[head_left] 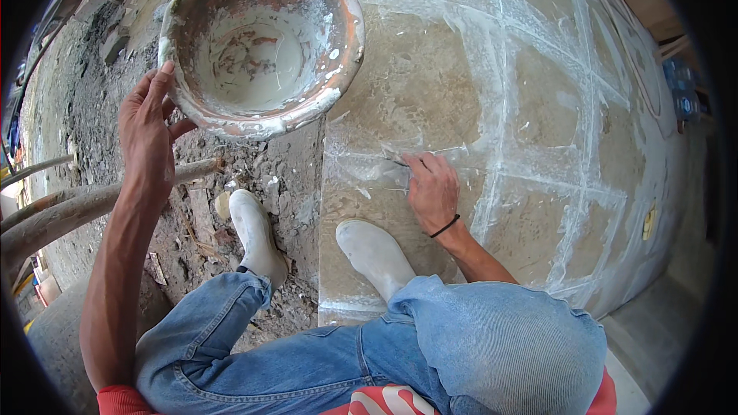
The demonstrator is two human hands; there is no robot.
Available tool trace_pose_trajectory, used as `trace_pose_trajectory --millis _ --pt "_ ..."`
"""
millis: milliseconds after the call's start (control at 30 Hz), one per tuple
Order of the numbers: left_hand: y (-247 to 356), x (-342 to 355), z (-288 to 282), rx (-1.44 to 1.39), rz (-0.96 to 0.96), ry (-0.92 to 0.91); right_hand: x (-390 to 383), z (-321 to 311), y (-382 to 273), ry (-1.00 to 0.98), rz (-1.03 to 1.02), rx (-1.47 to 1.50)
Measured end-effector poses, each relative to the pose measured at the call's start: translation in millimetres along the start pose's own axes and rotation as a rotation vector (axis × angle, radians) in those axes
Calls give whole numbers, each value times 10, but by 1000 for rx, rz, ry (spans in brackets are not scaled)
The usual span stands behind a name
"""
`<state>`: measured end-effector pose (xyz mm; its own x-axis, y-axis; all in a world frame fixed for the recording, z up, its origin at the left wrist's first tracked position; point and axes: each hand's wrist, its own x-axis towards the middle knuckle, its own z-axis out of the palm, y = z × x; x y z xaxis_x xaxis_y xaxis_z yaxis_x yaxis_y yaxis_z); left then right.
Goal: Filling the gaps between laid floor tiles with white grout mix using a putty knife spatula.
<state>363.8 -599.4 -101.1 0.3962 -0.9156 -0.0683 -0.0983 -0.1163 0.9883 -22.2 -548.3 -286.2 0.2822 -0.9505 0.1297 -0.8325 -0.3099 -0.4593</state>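
My left hand (150, 111) grips the left rim of a round clay-coloured bowl (265, 127), thumb on top of the edge. White paste (288, 69) coats its inside and lies in the bottom; the rim is smeared with it. My right hand (434, 188), a black band on its wrist, is closed low over the tiled floor (407, 69). A thin, flat blade-like tool (396, 161) pokes out from its fingers and meets a white-smeared joint between tiles. Most of that tool is hidden, so its exact kind cannot be made out.
My white boots (373, 253) straddle the tile edge, the left one on rough rubble ground (196, 215). Poles (100, 207) reach in from the left. Beyond the tiles, at right, are a hose (642, 84), a blue water bottle (683, 92) and a small yellow object (649, 224).
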Motion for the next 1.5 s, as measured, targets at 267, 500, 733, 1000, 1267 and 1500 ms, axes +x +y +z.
trace_pose_trajectory --millis 267,500,733,1000,1267,1500 --pt "34 18 -3 21 12 -33 -486 -193 591 86 -149 -216" --pt "22 3 70 29 -1 -70 -548 -54 356 21 -134 -168" --pt "75 -39 298 12 20 -135 -335 -379 295 -25 -28 35" --pt "101 -181 652 136 2 -272 1143 -1192 -634 357 -382 308" --pt "-173 -129 976 180 38 -437 2219 -41 -427 150 -447 -199" --pt "-287 -113 1054 143 38 -394 1906 331 -590 13 21 52"
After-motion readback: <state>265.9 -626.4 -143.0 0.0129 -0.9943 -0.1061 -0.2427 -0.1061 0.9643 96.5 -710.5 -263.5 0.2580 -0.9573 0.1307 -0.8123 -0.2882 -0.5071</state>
